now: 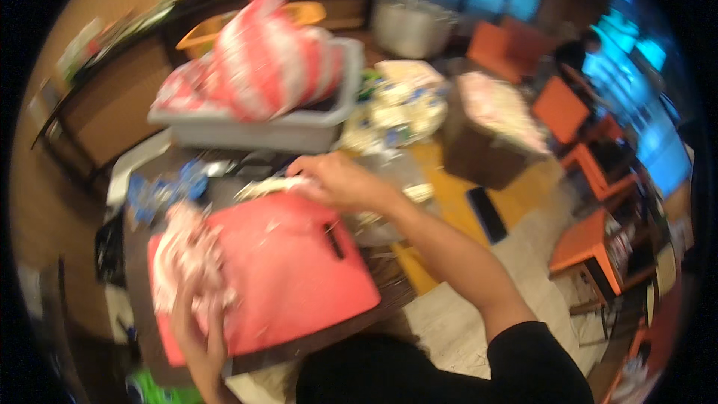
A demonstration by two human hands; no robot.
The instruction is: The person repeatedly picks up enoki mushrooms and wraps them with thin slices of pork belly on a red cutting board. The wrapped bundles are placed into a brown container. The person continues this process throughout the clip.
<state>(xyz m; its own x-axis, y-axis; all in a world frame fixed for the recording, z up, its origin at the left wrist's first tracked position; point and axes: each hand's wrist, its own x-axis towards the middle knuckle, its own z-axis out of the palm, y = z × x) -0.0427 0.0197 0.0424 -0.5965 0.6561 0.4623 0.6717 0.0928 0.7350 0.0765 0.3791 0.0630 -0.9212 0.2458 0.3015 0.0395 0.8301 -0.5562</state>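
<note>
A red cutting board (292, 273) lies on the dark table in front of me. Pale pink raw meat (187, 254) covers its left side in a loose heap. My left hand (198, 329) rests at the near end of the meat, thumb and fingers around its edge. My right hand (333, 179) is closed over the board's far edge. A whitish, strip-like piece (262, 188) extends leftward beside its fingertips. Blur and the fingers hide what the right hand grips. Small pale scraps dot the board.
Behind the board stands a grey tub (254, 135) with a red-and-white striped bag (262, 60). Blue crumpled plastic (168, 188) lies left. A phone (486, 215), brown box (482, 142) and wrapped pale packs (396, 108) are right. Further off are a metal pot (411, 26) and orange chairs (561, 108).
</note>
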